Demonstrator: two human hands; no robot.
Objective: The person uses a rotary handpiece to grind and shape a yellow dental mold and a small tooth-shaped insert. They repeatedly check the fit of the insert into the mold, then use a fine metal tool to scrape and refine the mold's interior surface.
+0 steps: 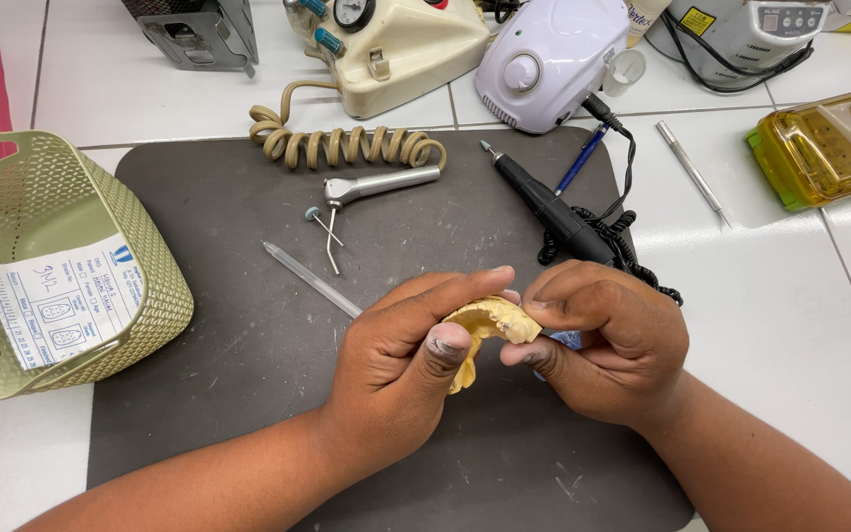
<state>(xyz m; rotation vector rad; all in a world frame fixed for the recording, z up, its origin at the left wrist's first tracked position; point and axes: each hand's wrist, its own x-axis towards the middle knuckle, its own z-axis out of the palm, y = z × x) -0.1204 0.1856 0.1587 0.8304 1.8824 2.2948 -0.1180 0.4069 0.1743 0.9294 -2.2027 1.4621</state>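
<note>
Cast: a yellow dental cast point(490, 320) held above the dark mat point(219, 325), between both hands, near the mat's middle.
Left hand: left hand point(401, 369) curled around the cast, thumb pressed on its near side, fingers closed over the top.
Right hand: right hand point(608, 345) closed, fingertips and thumb pinching the cast's right end; something blue shows beneath it, too hidden to tell.
Mat items: a clear tube point(312, 280) just left of the hands; a metal syringe point(376, 185) with a coiled hose point(347, 146); a black handpiece point(549, 209) with its cable.
Left edge: a green basket point(120, 325) bearing a paper form point(61, 305).
Far side: a white control box point(554, 59), a cream unit point(406, 49), a blue pen point(581, 158), a metal tool point(691, 172).
Right edge: a yellow case point(829, 146).
</note>
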